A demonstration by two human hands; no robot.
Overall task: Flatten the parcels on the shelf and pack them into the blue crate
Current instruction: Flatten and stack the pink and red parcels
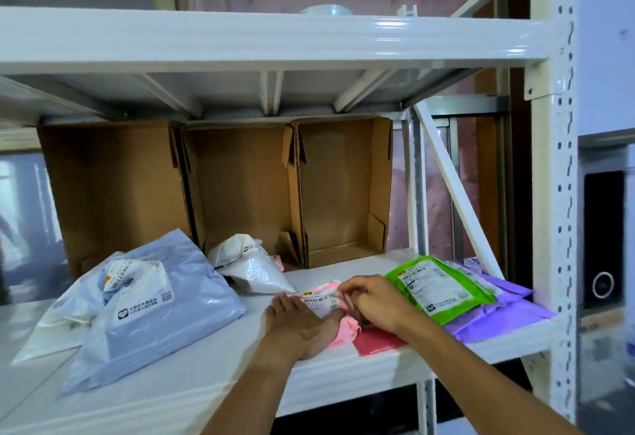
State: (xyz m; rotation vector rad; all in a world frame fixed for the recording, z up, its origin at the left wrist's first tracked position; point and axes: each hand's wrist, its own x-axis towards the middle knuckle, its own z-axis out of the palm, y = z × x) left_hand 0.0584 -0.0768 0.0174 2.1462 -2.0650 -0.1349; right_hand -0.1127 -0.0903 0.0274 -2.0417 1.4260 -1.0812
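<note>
Shelf: a big white metal shelf [192, 366]. All the parcels lie on it.
Cardboard boxes: three open brown boxes [240, 187] stand side by side at the back of the shelf.
Blue-grey parcel: a big puffy bag [178, 317] on the left. It lies partly on a white bag [58, 328].
Purple parcels: a flat pile [505, 317] at the right end of the shelf.
Green parcel: it lies flat [443, 290] on top of the purple pile.
Small white parcel: a crumpled bag [251, 262] in the middle, just in front of the boxes.
Pink parcel: small and wrinkled [345, 329], near the front edge, between the blue-grey parcel and the green one. Both hands are on it.
Red sheet: a flat red piece [378, 340] pokes out from under the pink parcel and the right arm.
Left hand: it lies flat [302, 324] with straight fingers and presses down on the pink parcel.
Right hand: its fingers are curled [374, 300] and pinch the pink parcel next to the sticker.
Sticker: a white label [321, 299] with black bars, on top of the pink parcel, between the two hands.
</note>
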